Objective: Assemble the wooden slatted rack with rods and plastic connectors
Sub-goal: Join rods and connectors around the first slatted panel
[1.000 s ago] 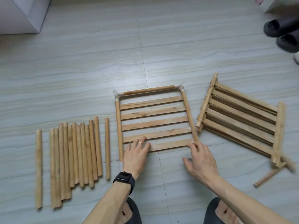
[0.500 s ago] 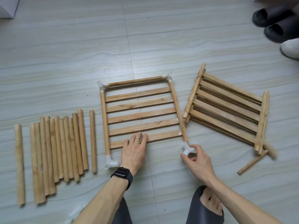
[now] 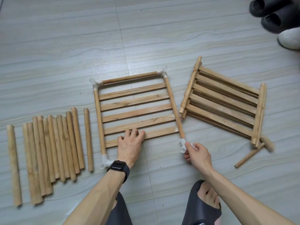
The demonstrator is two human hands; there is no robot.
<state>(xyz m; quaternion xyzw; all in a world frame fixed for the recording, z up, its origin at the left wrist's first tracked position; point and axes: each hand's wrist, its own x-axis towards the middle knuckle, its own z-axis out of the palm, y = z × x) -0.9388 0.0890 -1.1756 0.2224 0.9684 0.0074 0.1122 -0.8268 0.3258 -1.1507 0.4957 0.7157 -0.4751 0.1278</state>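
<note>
On grey wood-grain floor [image 3: 65, 46], loose rods [image 3: 53, 148]; dark slippers [image 3: 272, 15]

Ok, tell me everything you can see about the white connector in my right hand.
The connector is a small translucent white plastic corner piece with short round sockets branching different ways; one open mouth faces the camera. The right hand pinches it between thumb and fingertips. Its upper socket meets the near end of the panel's right rod; whether it is seated, I cannot tell.

A slatted panel [image 3: 136, 109] lies flat mid-frame, white connectors [image 3: 95, 82] on three corners; a fourth connector [image 3: 183, 144] sits at its lower-right rod end. Loose rods [image 3: 53, 148] lie lower left, stacked panels [image 3: 224, 103] right.
</note>
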